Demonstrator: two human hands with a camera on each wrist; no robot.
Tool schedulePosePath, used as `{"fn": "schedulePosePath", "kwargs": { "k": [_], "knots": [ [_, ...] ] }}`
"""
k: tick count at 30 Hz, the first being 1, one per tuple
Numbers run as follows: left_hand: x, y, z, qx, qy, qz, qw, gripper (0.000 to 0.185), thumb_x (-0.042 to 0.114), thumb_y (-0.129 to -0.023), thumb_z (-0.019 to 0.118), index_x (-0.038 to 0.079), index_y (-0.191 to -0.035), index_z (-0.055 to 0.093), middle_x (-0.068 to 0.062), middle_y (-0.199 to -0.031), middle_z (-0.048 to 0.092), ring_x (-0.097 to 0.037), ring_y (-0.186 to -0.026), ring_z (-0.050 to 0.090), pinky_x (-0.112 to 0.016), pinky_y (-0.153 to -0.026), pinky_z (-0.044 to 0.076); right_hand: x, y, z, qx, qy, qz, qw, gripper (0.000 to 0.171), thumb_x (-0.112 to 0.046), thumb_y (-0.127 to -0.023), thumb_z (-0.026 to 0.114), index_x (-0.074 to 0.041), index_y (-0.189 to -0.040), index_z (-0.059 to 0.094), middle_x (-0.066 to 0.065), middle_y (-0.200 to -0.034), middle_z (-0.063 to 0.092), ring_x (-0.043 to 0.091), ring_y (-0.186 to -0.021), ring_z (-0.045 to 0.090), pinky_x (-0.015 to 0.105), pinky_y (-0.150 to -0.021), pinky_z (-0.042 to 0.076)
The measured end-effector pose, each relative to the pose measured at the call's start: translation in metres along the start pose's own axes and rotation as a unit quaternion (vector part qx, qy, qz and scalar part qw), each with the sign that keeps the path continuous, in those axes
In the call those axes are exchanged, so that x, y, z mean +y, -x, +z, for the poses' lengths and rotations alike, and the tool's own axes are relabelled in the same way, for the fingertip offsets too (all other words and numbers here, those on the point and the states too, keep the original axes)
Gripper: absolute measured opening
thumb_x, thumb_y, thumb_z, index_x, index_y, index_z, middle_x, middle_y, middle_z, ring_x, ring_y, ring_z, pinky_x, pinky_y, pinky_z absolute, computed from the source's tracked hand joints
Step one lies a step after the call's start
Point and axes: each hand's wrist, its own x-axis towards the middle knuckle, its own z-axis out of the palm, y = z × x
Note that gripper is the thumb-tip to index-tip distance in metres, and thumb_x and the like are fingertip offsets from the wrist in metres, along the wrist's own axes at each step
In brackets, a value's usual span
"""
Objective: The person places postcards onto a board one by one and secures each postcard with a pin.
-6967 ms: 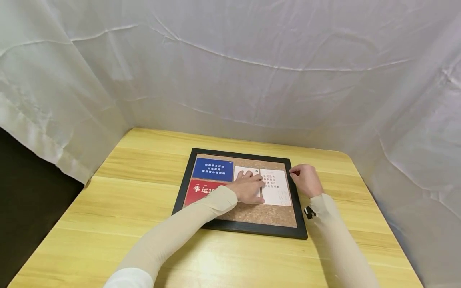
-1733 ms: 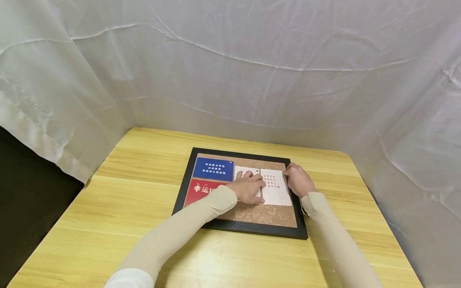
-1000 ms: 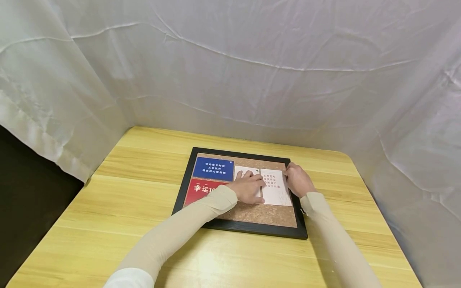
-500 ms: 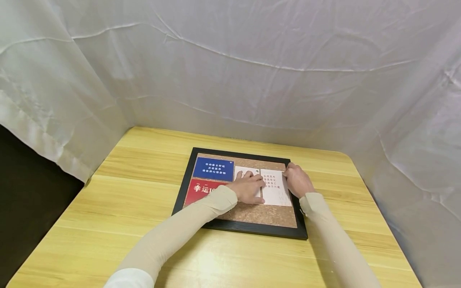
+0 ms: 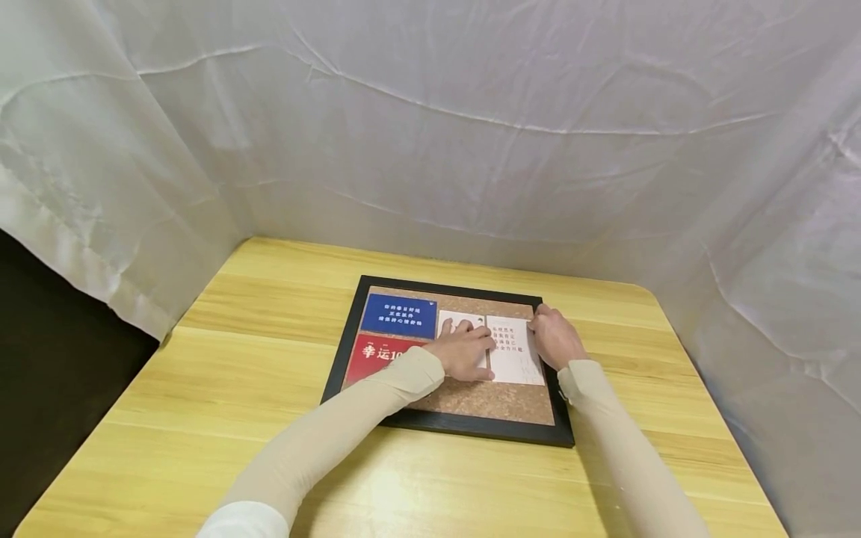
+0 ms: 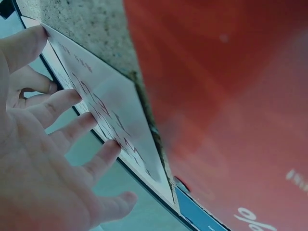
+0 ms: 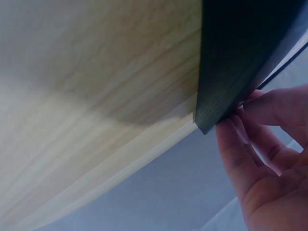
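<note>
A cork board point(image 5: 484, 403) in a black frame lies on the wooden table with four cards on it. Spread fingers of my left hand point(image 5: 460, 351) press on the left white card point(image 5: 452, 323), covering much of it; the left wrist view shows these fingertips on the card point(image 6: 113, 91). At the top right corner of the right white card point(image 5: 514, 366), my right hand point(image 5: 558, 340) pinches a small dark pin point(image 7: 242, 104), mostly hidden by thumb and fingers. The right wrist view has this hand point(image 7: 269, 139) against the frame's inner edge.
A blue card point(image 5: 398, 316) lies at the board's upper left, above a red card point(image 5: 377, 359) partly under my left forearm. Wooden tabletop point(image 5: 269, 373) surrounds the frame. Pale curtains point(image 5: 430, 149) hang behind and at both sides.
Since the earliest frame my right hand has moved left, from the frame's right edge onto the right white card's corner. Over the last second it hardly shifts; my left hand stays put.
</note>
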Motion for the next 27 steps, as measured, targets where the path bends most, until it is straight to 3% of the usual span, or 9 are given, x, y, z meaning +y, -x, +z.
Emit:
{"fn": "schedulePosePath", "kwargs": {
  "k": [7, 14, 18, 23, 27],
  "knots": [
    [0.0, 0.002, -0.003, -0.001, -0.001, -0.003, 1.0, 0.059, 0.058, -0.097, 0.062, 0.029, -0.148, 0.053, 0.005, -0.164, 0.041, -0.026, -0.144, 0.039, -0.058, -0.123, 0.023, 0.005, 0.002, 0.004, -0.007, -0.067, 0.027, 0.997, 0.021, -0.002, -0.099, 0.061, 0.006, -0.106, 0.079, 0.022, -0.101, 0.066, 0.038, -0.092, 0.066, 0.05, -0.086, 0.059],
    [0.003, -0.001, -0.004, 0.011, -0.02, -0.005, 0.9997, 0.057, 0.056, -0.095, 0.066, 0.027, -0.143, 0.06, 0.002, -0.153, 0.049, -0.025, -0.143, 0.038, -0.056, -0.122, 0.023, 0.007, 0.002, 0.001, -0.029, -0.119, 0.052, 0.991, 0.023, -0.002, -0.098, 0.06, 0.007, -0.113, 0.076, 0.023, -0.107, 0.065, 0.035, -0.092, 0.066, 0.049, -0.083, 0.058],
    [0.005, 0.002, -0.008, 0.019, -0.004, 0.0, 0.9998, 0.053, 0.052, -0.094, 0.068, 0.022, -0.137, 0.064, -0.002, -0.154, 0.048, -0.027, -0.145, 0.037, -0.057, -0.122, 0.021, 0.008, 0.001, 0.001, -0.044, -0.144, 0.059, 0.987, 0.025, -0.002, -0.098, 0.06, 0.009, -0.116, 0.074, 0.025, -0.112, 0.064, 0.036, -0.096, 0.066, 0.05, -0.084, 0.058],
    [-0.003, 0.018, -0.027, 0.037, 0.04, 0.004, 0.9985, 0.061, 0.049, -0.098, 0.064, 0.018, -0.149, 0.055, -0.007, -0.163, 0.04, -0.032, -0.153, 0.031, -0.06, -0.127, 0.016, 0.01, 0.0, -0.004, -0.051, -0.167, 0.076, 0.982, 0.031, -0.005, -0.099, 0.058, 0.01, -0.124, 0.07, 0.028, -0.119, 0.065, 0.038, -0.101, 0.066, 0.051, -0.086, 0.057],
    [-0.022, 0.04, -0.048, 0.08, 0.065, 0.002, 0.9946, 0.065, 0.049, -0.1, 0.063, 0.015, -0.153, 0.049, -0.011, -0.167, 0.035, -0.035, -0.155, 0.027, -0.062, -0.128, 0.013, 0.009, 0.003, -0.019, -0.014, -0.212, 0.108, 0.971, 0.033, -0.007, -0.102, 0.057, 0.009, -0.128, 0.068, 0.028, -0.116, 0.07, 0.037, -0.099, 0.069, 0.052, -0.085, 0.058]
  ]
}}
